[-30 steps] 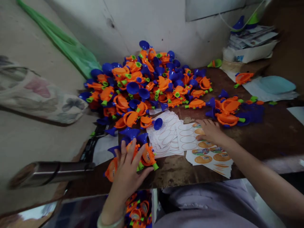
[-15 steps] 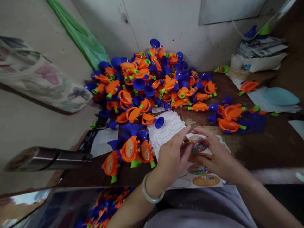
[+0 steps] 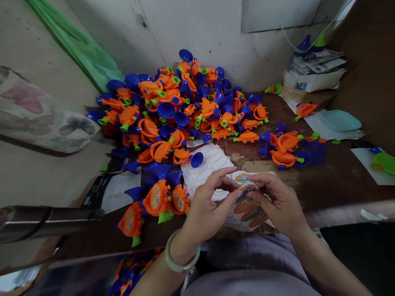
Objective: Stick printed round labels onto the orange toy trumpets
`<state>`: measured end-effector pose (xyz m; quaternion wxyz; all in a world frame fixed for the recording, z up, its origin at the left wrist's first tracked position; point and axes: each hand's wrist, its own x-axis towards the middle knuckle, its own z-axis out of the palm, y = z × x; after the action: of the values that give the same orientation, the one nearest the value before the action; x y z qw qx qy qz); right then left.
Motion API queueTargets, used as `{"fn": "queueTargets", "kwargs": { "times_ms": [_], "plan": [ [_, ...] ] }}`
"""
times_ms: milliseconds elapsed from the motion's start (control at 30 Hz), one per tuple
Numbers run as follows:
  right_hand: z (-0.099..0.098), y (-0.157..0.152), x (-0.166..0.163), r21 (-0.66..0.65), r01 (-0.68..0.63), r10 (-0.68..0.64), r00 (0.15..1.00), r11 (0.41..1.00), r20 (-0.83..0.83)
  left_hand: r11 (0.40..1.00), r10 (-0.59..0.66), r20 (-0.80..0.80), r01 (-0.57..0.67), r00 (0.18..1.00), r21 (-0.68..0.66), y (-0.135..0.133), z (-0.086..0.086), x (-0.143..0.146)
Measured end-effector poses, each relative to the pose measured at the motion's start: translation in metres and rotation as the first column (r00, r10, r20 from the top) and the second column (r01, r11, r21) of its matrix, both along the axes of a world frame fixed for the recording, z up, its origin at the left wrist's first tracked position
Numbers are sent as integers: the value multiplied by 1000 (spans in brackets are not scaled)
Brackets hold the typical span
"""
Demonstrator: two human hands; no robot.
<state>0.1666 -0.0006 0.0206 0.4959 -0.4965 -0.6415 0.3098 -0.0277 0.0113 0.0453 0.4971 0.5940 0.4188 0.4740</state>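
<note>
Both my left hand (image 3: 210,209) and my right hand (image 3: 277,203) hold a sheet of round printed orange stickers (image 3: 249,213), pinching it between fingers and thumbs, and it bends upward between them. Beside my left hand stand several orange toy horns with blue bells and green mouthpieces, the nearest (image 3: 157,199) carrying a round label. A sheet of blank oval sticker backing (image 3: 206,170) lies just beyond my hands. Behind it rises a large heap of the same toy horns (image 3: 175,107). A smaller group of horns (image 3: 285,148) lies to the right.
The worn brown wooden table (image 3: 247,152) meets a white wall at the back. A metal tube (image 3: 46,220) crosses the left foreground. Papers and a carton (image 3: 314,78) sit back right, with a pale blue pad (image 3: 342,120). More horns (image 3: 132,275) lie below the table's front edge.
My left hand has moved from the horns onto the sticker sheet, joining my right hand. Both hands have lifted and bent the sheet. The view has shifted slightly.
</note>
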Motion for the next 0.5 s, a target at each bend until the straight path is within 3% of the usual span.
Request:
{"fn": "queueTargets", "kwargs": {
  "times_ms": [267,500],
  "plan": [
    [8,-6,-7,210,-43,8,986,977,166,975,-56,73,70,996,-210,8,16,5],
    [-3,-5,-10,486,-9,-98,976,874,193,939,-49,134,92,990,-331,6,18,4]
  ]
}}
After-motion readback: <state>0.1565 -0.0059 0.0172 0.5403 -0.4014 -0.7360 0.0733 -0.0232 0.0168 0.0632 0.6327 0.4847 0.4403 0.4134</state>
